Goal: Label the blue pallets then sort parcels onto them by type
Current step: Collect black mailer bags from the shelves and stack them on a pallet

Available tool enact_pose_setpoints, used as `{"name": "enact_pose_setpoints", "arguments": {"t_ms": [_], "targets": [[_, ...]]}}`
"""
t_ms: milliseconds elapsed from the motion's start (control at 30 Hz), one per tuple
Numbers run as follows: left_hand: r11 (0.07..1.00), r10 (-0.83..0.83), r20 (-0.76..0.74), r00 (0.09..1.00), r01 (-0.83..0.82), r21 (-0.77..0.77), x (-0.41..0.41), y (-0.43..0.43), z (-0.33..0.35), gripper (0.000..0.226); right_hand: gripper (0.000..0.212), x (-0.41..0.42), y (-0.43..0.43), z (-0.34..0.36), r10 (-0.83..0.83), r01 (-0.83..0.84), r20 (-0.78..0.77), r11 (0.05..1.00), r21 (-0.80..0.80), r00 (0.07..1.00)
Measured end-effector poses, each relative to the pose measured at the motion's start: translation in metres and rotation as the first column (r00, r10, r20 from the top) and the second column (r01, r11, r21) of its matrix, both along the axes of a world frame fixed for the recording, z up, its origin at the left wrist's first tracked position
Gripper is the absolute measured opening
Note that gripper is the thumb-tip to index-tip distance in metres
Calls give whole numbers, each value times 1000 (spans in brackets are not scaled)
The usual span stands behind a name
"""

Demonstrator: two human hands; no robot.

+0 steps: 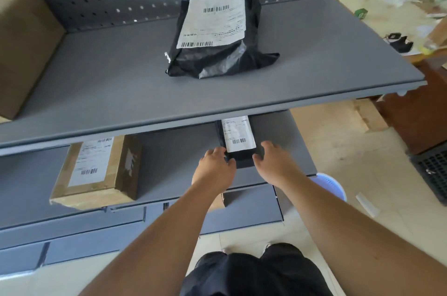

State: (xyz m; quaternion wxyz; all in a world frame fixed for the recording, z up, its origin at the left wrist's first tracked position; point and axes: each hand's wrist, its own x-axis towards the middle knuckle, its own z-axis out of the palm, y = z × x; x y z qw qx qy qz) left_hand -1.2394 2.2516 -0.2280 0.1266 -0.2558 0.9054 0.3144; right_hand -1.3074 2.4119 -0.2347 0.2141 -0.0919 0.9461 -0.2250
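Note:
A small black parcel (243, 156) with a white label lies on the middle grey shelf (169, 150), partly hidden under the shelf above. My left hand (214, 170) touches its left front corner, fingers curled on it. My right hand (273, 162) is at its right side, fingers spread against the edge. A black plastic mailer bag (217, 58) with a large white label rests on the top shelf (314, 66). A labelled brown cardboard box (96, 172) sits on the middle shelf to the left. No blue pallet is visible.
A large brown carton (21, 49) stands at the top shelf's left end. A pale blue round basket (331, 184) and a dark crate (433, 170) sit on the floor at right. A cluttered wooden table (387, 5) lies beyond the shelving.

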Motion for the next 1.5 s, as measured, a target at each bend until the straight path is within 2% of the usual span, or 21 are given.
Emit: {"name": "enact_pose_setpoints", "arguments": {"t_ms": [200,367,533,633,733,800,900,967,1067,1200,1500], "targets": [[995,98,-14,995,-98,27,-20,2,-37,46,54,-25,-4,-34,10,-10,14,999,-44,1000],[958,240,4,971,-237,160,-39,-1,-71,38,46,-40,-11,-61,0,2,18,994,-107,1000],[923,308,4,951,-300,240,-51,-3,-98,31,36,-46,-25,-82,-11,12,9,980,-199,1000],[923,306,-14,952,-293,252,-56,-3,-107,27,29,-49,-30,-91,-83,99,70,959,-266,994],[924,303,-36,952,-284,257,-56,-3,-110,23,23,-52,-32,-95,-198,271,236,901,-339,951],[916,314,-38,949,-293,275,-55,-4,-108,25,25,-53,-31,-96,-241,366,333,846,-387,911],[902,336,-46,941,-307,302,-49,-7,-99,21,26,-49,-30,-93,-242,421,415,804,-420,877],[895,347,-57,936,-312,318,-45,-9,-90,12,22,-44,-31,-87,-237,425,425,797,-429,874],[878,365,-42,930,-328,348,-34,-10,-73,10,16,-32,-30,-73,-237,423,414,791,-443,879],[839,384,21,923,-359,410,-11,-8,-54,15,11,-15,-28,-47,-214,383,380,803,-456,900],[783,436,43,899,-403,474,29,-6,-1,30,8,19,-19,5,-224,469,490,753,-461,843]]}}
